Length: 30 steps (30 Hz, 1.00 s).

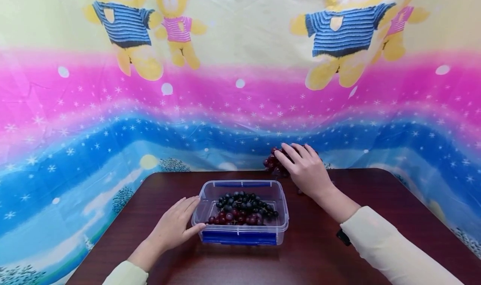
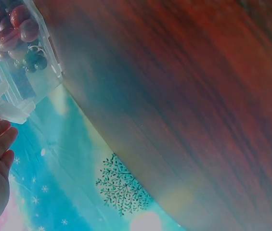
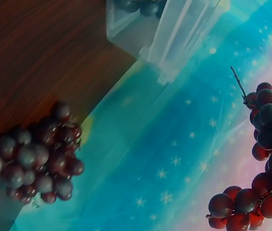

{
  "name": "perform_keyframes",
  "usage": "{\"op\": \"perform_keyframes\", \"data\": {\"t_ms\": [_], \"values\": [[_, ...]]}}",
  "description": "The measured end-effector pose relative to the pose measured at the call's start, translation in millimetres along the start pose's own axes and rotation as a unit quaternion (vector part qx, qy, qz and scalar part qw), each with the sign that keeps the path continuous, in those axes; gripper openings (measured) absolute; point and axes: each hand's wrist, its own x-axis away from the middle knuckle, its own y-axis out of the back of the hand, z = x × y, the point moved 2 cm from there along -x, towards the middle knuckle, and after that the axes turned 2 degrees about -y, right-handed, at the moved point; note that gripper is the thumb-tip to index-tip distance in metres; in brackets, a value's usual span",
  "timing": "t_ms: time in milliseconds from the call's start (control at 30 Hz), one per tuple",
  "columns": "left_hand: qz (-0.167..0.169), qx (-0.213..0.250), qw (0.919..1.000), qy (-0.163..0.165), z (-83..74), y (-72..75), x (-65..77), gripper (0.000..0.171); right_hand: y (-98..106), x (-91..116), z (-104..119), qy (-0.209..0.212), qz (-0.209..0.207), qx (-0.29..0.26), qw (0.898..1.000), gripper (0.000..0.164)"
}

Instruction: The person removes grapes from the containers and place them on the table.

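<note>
A clear plastic food container (image 1: 240, 228) with blue clips stands on the table, holding a bunch of dark grapes (image 1: 244, 202) behind a bunch of red grapes (image 1: 234, 217). My left hand (image 1: 174, 224) touches its left side with straight fingers, the thumb at the front left corner. Beyond the container's back right corner, my right hand (image 1: 308, 170) grips another bunch of red grapes (image 1: 273, 162) in the air; the hand covers part of it. The right wrist view shows this held bunch (image 3: 265, 192) at its right edge, with a thin stem sticking out.
One more bunch of red grapes (image 3: 39, 159) lies on the table, mostly hidden under my right forearm in the head view. The brown table (image 1: 158, 193) has rounded back corners. Behind it hangs a cloth (image 1: 240, 97) printed with teddy bears and snowflakes.
</note>
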Motion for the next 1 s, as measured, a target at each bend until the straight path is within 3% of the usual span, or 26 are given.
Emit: {"op": "perform_keyframes", "data": {"t_ms": [233, 1000], "values": [[0.024, 0.009, 0.9996, 0.015, 1.5, 1.1, 1.3, 0.071, 7, 10, -18, -0.021, 0.002, 0.005, 1.0, 0.042], [0.021, 0.011, 0.9995, 0.019, -1.9, -1.1, -0.1, 0.069, 20, 70, -73, -0.089, 0.009, 0.034, 0.995, 0.043]]}}
